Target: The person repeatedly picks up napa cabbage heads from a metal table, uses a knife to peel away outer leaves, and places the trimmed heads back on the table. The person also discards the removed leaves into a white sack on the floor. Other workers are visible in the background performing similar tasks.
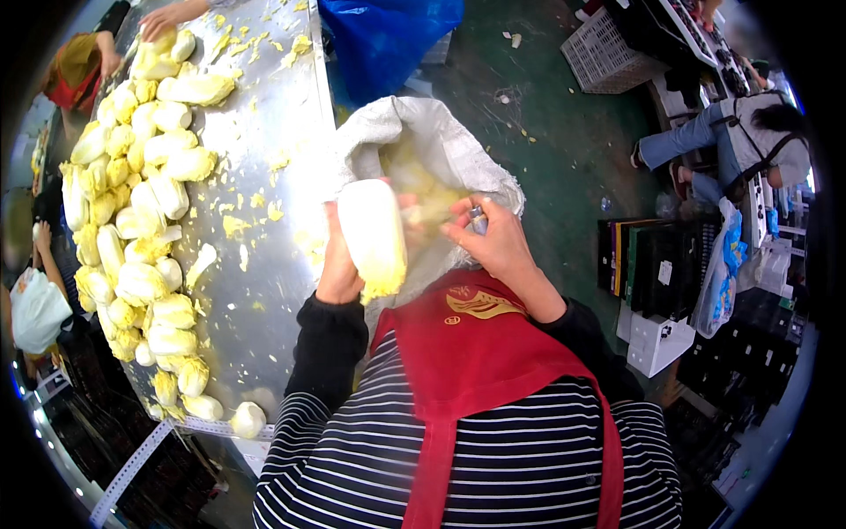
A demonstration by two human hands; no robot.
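Observation:
My left hand [340, 274] grips a napa cabbage [373, 228] from its side, with the white base up and the yellow leaf tips towards me. In my right hand [505, 244] is a small tool with a grey end [477, 219]; its working part cannot be made out. Both hands are over the open mouth of a white woven sack [486, 162]. Blurred yellow leaves [423, 172] lie inside the sack. Left of it, many pale yellow cabbages [165, 205] are heaped along the far side of a metal table [264, 357].
Leaf scraps [234, 226] are scattered on the table. Another person's hand [173, 18] reaches onto the heap. A blue plastic bag [390, 46] hangs beyond the sack. To the right are stacked dark crates [667, 268], a white crate [605, 56] and a seated person [720, 142].

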